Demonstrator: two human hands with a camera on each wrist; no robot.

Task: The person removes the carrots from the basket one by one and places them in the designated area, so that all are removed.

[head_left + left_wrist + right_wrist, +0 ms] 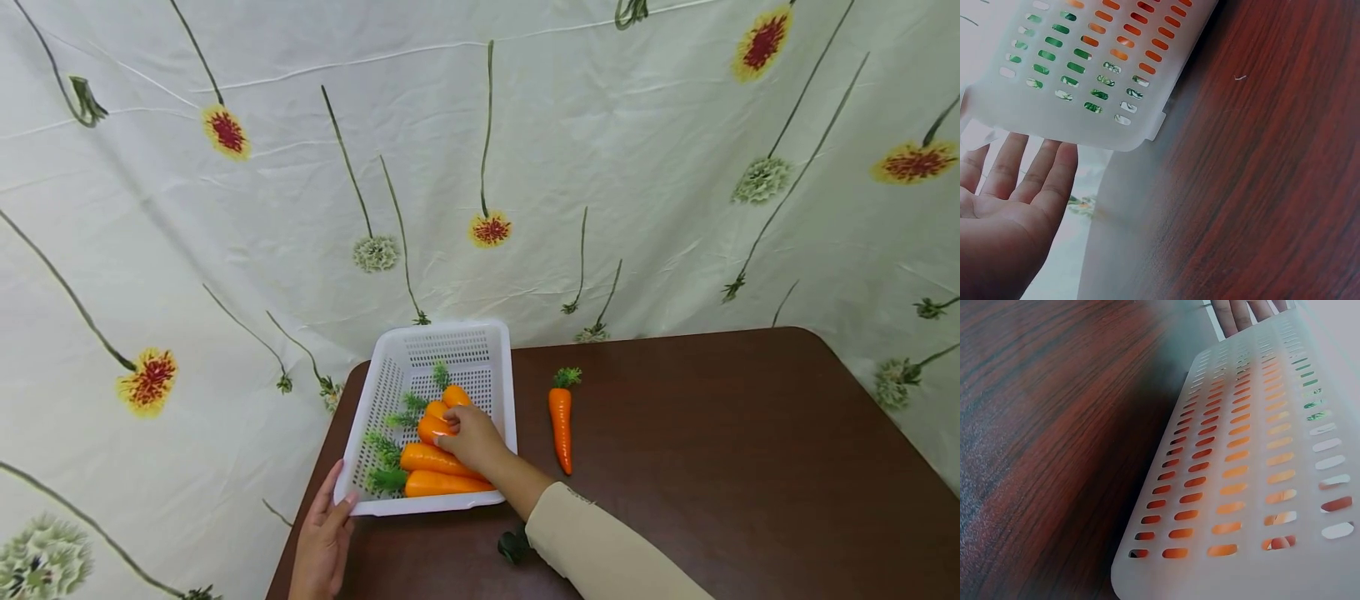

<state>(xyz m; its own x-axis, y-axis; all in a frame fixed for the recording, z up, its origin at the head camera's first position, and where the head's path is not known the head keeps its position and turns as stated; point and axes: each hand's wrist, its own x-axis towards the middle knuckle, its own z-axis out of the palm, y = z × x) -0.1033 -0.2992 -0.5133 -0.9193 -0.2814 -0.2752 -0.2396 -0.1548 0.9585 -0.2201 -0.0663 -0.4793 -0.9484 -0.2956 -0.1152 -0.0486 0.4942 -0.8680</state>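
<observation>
A white perforated basket (513,417) holds several orange carrots (442,483) with green tops, lying side by side. The right hand (472,437) reaches over the basket's right side, thumb and fingers curled round a carrot (433,428) in the middle of the pile. At the basket's near left corner, the left hand (322,533) grips the rim with its thumb on top. In the left wrist view the left hand's fingers (1041,172) extend behind the basket wall (1054,119). The right wrist view shows the basket's side (1254,487); the right hand's grip is hidden there.
One carrot (561,425) lies on the dark brown table (712,433) to the right of the basket. A small dark object (513,545) is partly behind the right sleeve (592,533). A white flowered cloth (660,183) hangs behind and left of the table.
</observation>
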